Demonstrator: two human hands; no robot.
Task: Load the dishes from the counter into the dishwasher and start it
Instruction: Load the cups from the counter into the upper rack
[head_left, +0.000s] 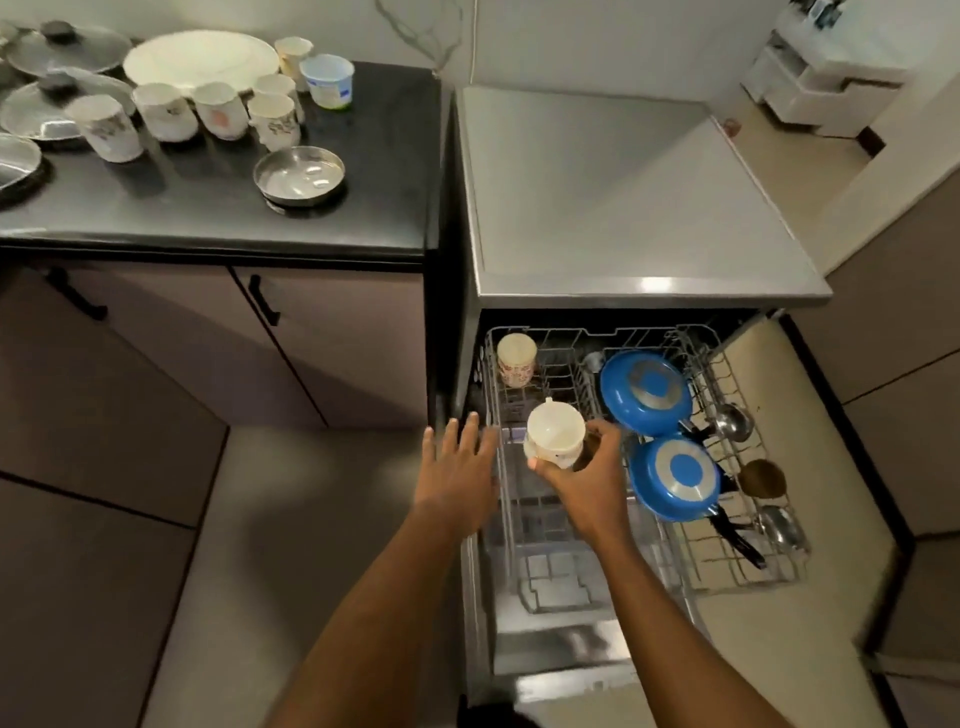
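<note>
A kitchen corner: a black stone surface (218, 208) beside an open steel-topped dishwasher (613, 208) on a tiled floor.

The dishwasher's grey wire rack (769, 574) is pulled out. Two round blue pans (644, 392) stand tilted on the right side of it, with steel ladles (732, 421) just beyond them. A patterned cup (516, 358) sits upside down in the rack's far left corner. On the surface lie steel lids (67, 49), a large white plate (200, 62), a cluster of pale printed cups (163, 111) and a small steel bowl (298, 174). Both arms reach forward and down. The left hand (460, 467) is spread wide with straight fingers at the rack's left edge; contact is unclear. The right hand (587, 478) grips a white handled cup (556, 431) over the left part of the rack.
</note>
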